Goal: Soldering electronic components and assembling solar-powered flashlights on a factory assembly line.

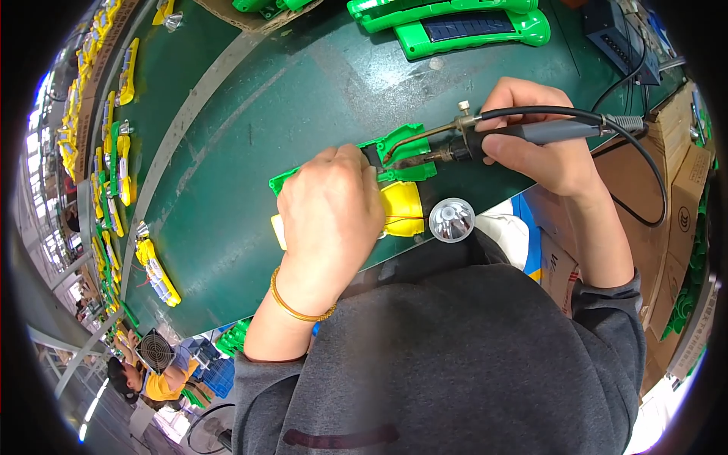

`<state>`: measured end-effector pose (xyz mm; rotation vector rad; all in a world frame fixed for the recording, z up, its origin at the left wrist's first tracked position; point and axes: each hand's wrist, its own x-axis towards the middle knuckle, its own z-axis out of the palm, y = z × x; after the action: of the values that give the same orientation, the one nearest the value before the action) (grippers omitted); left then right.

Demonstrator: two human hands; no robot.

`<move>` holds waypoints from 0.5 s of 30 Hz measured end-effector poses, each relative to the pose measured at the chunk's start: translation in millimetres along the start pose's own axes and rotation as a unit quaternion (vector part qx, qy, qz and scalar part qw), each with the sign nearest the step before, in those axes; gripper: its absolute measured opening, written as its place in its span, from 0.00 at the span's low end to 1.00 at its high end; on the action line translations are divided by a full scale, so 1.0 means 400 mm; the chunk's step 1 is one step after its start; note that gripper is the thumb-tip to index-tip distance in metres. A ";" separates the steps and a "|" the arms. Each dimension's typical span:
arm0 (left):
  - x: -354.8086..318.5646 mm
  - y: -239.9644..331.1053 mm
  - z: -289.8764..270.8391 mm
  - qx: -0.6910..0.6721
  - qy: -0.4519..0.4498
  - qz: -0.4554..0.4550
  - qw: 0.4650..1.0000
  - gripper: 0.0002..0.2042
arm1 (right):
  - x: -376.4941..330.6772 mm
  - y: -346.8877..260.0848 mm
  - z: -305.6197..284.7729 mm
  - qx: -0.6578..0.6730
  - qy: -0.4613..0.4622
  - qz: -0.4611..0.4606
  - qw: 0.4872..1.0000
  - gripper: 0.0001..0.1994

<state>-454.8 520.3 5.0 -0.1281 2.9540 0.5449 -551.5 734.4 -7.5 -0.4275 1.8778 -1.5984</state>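
Note:
My right hand [542, 144] is closed around the grey handle of a soldering iron [557, 131], with a thin bent solder-feed tube [415, 138] alongside its tip. The tip reaches into a green flashlight shell half [394, 139], lying open side up on the table. My left hand [330, 208] covers the middle of that shell, fingers curled down onto it; the fingertips are hidden. Just below, a yellow flashlight housing [404, 208] shows partly from under the same hand. Thin wires run from it to a shiny round reflector [452, 220] at the table's near edge.
Green flashlight casings, one with a dark panel [469, 28], lie at the far side. A dark control box [622, 42] stands far right, cables leading toward the iron. Several yellow assemblies [158, 274] line the left. Cardboard boxes [686, 197] stand right. Another person [163, 383] sits lower left.

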 end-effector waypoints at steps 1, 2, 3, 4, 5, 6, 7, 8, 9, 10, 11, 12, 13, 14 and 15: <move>0.000 0.000 0.001 0.000 0.000 0.001 1.000 0.05 | 0.005 -0.002 -0.002 0.000 0.001 0.000 1.000 0.05; -0.001 -0.001 0.003 -0.001 0.005 0.005 1.000 0.05 | 0.010 -0.005 -0.003 -0.003 -0.010 0.008 1.000 0.06; -0.002 -0.001 0.004 -0.001 0.009 0.009 1.000 0.04 | 0.017 -0.007 -0.001 -0.006 -0.022 0.015 1.000 0.06; -0.003 0.000 0.004 -0.001 0.009 0.009 1.000 0.04 | 0.023 -0.007 0.000 -0.005 -0.022 0.015 1.000 0.06; -0.004 0.001 0.004 -0.002 0.010 0.006 1.000 0.04 | 0.029 -0.007 0.001 -0.013 -0.030 0.018 0.999 0.06; -0.003 0.003 0.004 -0.004 0.011 0.003 1.000 0.04 | 0.033 -0.008 0.002 -0.022 -0.038 0.020 0.999 0.06; -0.002 0.004 0.004 -0.004 0.011 0.004 1.000 0.04 | 0.036 -0.011 0.004 -0.022 -0.038 0.021 0.999 0.06; 0.000 0.006 0.004 -0.002 0.011 0.002 1.000 0.04 | 0.039 -0.014 0.005 -0.029 -0.037 0.017 0.999 0.06; 0.001 0.007 0.005 0.001 0.011 0.001 1.000 0.04 | 0.042 -0.016 0.007 -0.037 -0.037 0.014 0.999 0.06; 0.002 0.007 0.006 0.000 0.011 0.002 1.000 0.04 | 0.045 -0.018 0.007 -0.037 -0.036 0.014 0.999 0.06; 0.003 0.007 0.007 -0.001 0.012 0.003 1.000 0.04 | 0.048 -0.020 0.006 -0.049 -0.034 0.003 0.998 0.06; 0.004 0.007 0.007 -0.002 0.014 0.003 1.000 0.03 | 0.051 -0.023 0.006 -0.061 -0.034 -0.008 0.998 0.05; 0.005 0.008 0.007 -0.002 0.014 0.003 1.000 0.03 | 0.055 -0.028 0.006 -0.061 -0.034 -0.008 0.998 0.05; 0.006 0.010 0.005 -0.003 0.014 -0.002 1.000 0.04 | 0.059 -0.036 0.006 -0.081 -0.036 -0.006 0.996 0.05; 0.007 0.012 0.004 -0.004 0.013 -0.006 1.000 0.04 | 0.062 -0.043 0.006 -0.101 -0.039 -0.003 0.994 0.05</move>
<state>-457.7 525.1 4.7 -0.1547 2.9738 0.5583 -571.2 713.8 2.9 -0.5746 1.9880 -1.3806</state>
